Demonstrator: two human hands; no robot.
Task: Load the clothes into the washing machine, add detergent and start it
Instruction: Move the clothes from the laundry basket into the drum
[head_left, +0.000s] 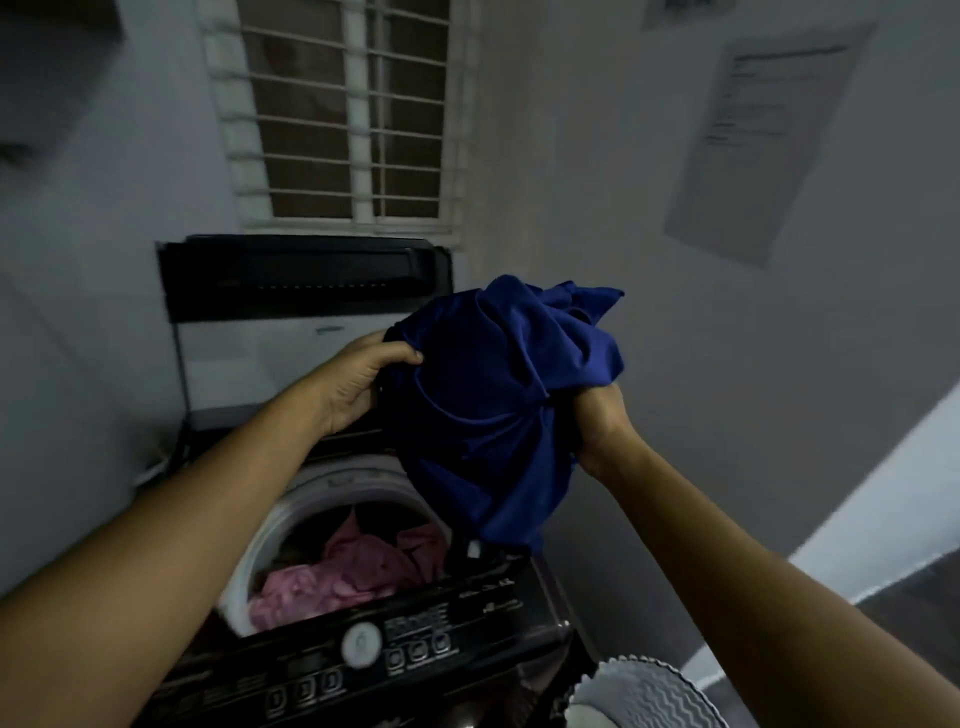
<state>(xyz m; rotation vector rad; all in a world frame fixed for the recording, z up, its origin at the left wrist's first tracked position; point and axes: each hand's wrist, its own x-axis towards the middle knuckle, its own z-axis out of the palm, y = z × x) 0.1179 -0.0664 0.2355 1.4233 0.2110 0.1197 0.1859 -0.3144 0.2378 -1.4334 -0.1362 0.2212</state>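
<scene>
The washing machine (363, 654) stands under the window with its lid (306, 280) tipped up against the wall. Its round tub (270, 525) is open, and a heap of pink clothes (353, 577) lies in the bottom.

The person holds a bunched blue garment (498, 395) in the air above the machine, towards its right side. The left hand (363, 384) grips the bundle's left edge, fingers curled into the cloth and thumb laid over the top. The right hand (602, 426) has a fistful of the right side, fingers closed tight on a gathered fold.

The bundle hangs longways, top to bottom. Its loose lower end trails down past the tub's right rim, to about the back edge of the control panel (415, 644) at the machine's front.

The tub opening lies below the garment and to its left. As I see it, that is what the next move hangs on. Dropped straight down, part of the cloth would likely land on the rim or the panel. The bundle wants carrying leftward over the opening before either hand lets go.

The left hand is the one nearer the tub's middle, so it seems best placed to lead the cloth in. No detergent is in sight. A pale ribbed basket (639, 696) sits just off the machine's front right corner.
</scene>
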